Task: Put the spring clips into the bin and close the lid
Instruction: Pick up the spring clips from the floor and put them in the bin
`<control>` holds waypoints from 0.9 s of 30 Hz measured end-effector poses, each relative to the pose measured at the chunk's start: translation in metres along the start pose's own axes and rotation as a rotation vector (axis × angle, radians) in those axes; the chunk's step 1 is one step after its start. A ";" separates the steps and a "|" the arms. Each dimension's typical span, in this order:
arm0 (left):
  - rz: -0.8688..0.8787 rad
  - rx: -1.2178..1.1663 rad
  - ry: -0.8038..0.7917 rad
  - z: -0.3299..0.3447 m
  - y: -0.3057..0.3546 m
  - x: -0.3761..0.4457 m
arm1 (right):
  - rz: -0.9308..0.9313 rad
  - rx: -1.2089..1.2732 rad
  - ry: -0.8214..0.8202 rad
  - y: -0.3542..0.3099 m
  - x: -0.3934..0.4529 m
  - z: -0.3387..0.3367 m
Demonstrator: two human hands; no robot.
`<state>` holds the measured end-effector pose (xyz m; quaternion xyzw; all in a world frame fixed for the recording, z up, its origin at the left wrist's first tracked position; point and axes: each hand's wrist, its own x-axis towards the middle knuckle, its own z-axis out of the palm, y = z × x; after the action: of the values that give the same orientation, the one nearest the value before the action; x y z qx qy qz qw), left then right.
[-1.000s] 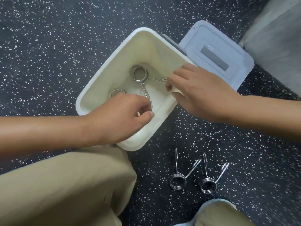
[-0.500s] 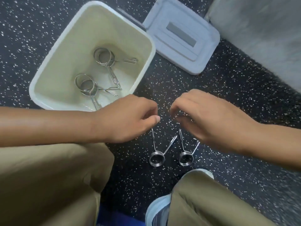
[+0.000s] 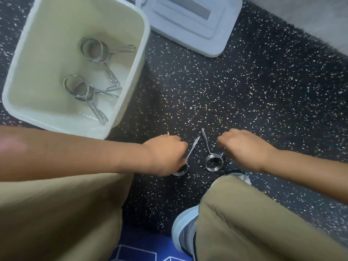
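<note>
Spring clips are split between two places: two lie inside the cream bin, one toward its far side and one nearer the person, their coils and handle wires resting on the bin's bottom, the handles of the two close together or touching. Two more are on the dark speckled floor just in front of the person's knees, side by side with their handle wires crossing or nearly crossing. The left hand is curled down over the left floor clip, fingers bent around its handle wires, with only part of the coil and one wire showing past the knuckles; it looks like a grip forming, though I cannot tell whether the fingers have actually closed on the wire. The right hand hovers just beside the right floor clip, fingers loosely curved and part-open, near its far handle wire but with nothing clearly held. The pale lid lies flat on the floor beyond the bin, just beside its far corner and detached from it. By my reckoning the job is about half done: two clips are stowed, two must be lifted and dropped in, and the lid has yet to be picked up and seated on the bin.
</note>
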<state>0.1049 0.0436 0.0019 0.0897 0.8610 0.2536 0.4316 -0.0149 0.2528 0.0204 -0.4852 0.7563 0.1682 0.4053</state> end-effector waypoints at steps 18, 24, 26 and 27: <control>0.027 0.472 -0.021 0.030 0.004 0.049 | 0.140 0.041 -0.141 -0.010 0.037 0.043; -0.037 0.406 -0.162 0.018 0.012 0.052 | 0.212 0.258 -0.162 -0.006 0.025 0.038; -0.103 0.320 -0.206 0.015 0.012 0.052 | 0.252 0.316 -0.114 -0.007 0.022 0.037; -0.135 0.283 -0.224 0.014 0.010 0.052 | 0.263 0.328 -0.082 -0.009 0.021 0.035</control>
<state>0.0840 0.0765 -0.0363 0.1190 0.8388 0.0889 0.5238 0.0043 0.2593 -0.0163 -0.3027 0.8133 0.1140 0.4836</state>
